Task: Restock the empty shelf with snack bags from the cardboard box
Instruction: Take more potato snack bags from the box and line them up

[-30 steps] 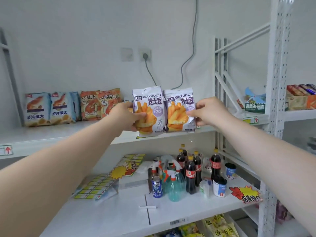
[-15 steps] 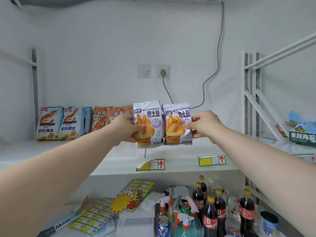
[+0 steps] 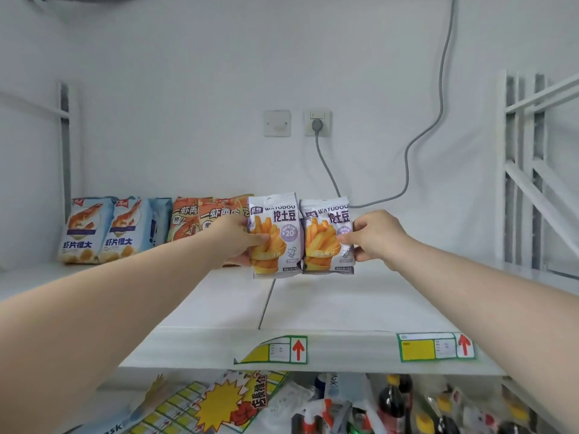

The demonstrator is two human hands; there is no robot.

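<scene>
While my left hand (image 3: 238, 242) keeps its grip clamped on the left fries bag (image 3: 275, 236) and my right hand (image 3: 376, 238) on the right fries bag (image 3: 327, 236), both upright, side by side, seemingly just above the shelf (image 3: 313, 308), I'd lower them level beside the orange bags (image 3: 194, 217).

Above the left fingers (image 3: 258, 238), on the wall: a blank switch plate (image 3: 277, 123), then a socket (image 3: 317, 123) with a grey cable (image 3: 407, 151) plugged in. Well below: a peeling price label (image 3: 271, 350), a flat price label (image 3: 435, 346), a yellow starburst sign (image 3: 224, 404), dark cola bottles (image 3: 391, 402). Far beyond the right fingers (image 3: 346, 238): a white rack frame (image 3: 513, 170).
</scene>
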